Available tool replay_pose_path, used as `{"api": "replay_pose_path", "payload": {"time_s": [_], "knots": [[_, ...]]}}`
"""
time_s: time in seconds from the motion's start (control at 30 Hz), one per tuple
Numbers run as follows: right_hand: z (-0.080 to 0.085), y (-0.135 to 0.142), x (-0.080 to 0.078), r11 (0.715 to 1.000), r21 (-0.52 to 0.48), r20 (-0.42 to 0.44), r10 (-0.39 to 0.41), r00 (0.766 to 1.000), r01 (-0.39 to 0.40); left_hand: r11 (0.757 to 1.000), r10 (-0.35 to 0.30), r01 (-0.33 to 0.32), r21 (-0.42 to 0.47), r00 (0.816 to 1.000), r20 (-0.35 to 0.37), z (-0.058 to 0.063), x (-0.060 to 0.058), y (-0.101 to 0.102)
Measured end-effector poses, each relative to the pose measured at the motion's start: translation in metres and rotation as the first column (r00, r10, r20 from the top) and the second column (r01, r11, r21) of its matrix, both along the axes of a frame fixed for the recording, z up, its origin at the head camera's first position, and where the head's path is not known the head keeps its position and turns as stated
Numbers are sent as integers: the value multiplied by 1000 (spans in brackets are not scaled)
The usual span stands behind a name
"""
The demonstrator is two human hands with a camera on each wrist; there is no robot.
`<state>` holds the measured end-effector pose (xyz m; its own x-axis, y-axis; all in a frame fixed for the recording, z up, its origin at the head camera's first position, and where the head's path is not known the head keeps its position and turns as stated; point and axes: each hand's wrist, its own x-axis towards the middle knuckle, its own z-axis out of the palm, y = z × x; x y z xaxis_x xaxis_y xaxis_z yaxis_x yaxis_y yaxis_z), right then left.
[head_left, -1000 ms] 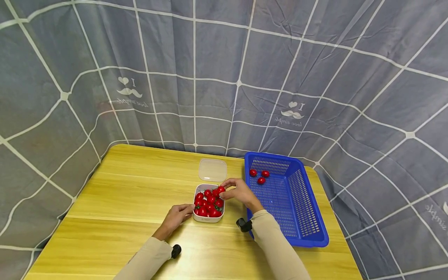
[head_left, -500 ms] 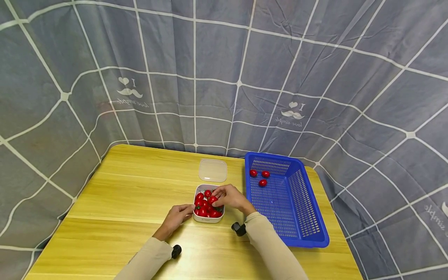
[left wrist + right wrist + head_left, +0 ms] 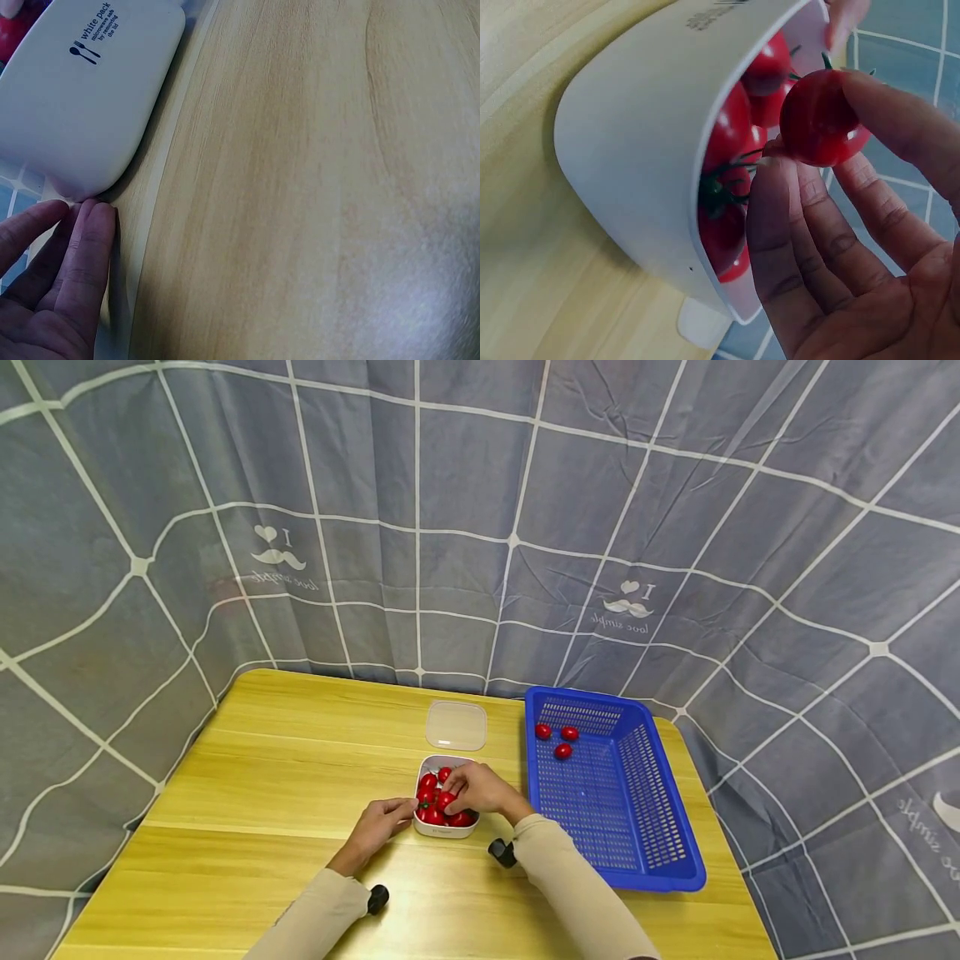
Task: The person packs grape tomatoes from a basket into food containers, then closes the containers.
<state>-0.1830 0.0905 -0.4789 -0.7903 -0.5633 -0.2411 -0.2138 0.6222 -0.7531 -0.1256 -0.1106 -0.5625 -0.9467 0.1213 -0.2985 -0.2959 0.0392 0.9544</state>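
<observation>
My right hand [image 3: 482,788] is over the small white box [image 3: 442,832], pinching a red cherry tomato [image 3: 819,120] between thumb and fingers. In the right wrist view that tomato has a green stalk and sits at the box's opening. Several more tomatoes [image 3: 727,135] lie inside the box, some with green stalks, partly hidden by its wall. My left hand [image 3: 377,824] stays at the box's left side. In the left wrist view its fingers [image 3: 86,262] are straight and touch the box's lower corner.
A blue perforated basket [image 3: 667,785] stands on the right, with 3 tomatoes [image 3: 563,751] in its far left corner. Behind the box a pale flat lid [image 3: 456,726] lies on the wooden table [image 3: 262,777]. A grey checked curtain [image 3: 465,568] hangs around the table.
My right hand has moved left and toward me across the box with the tomato, from the far right corner to its middle. My left hand has stayed in place.
</observation>
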Motion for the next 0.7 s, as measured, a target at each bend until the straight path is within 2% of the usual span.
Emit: {"api": "replay_pose_path", "payload": {"time_s": [0.27, 0.5, 0.7], "knots": [[-7, -2, -1, 999, 48, -60, -23, 998, 26, 1000, 16, -16, 14, 1000, -17, 1, 1, 2], [-5, 4, -4, 998, 26, -78, -46, 996, 48, 1000, 23, -23, 21, 1000, -9, 3, 1, 1], [3, 15, -8, 996, -38, -58, -85, 995, 83, 1000, 20, -20, 9, 1000, -6, 1, 1, 1]]}}
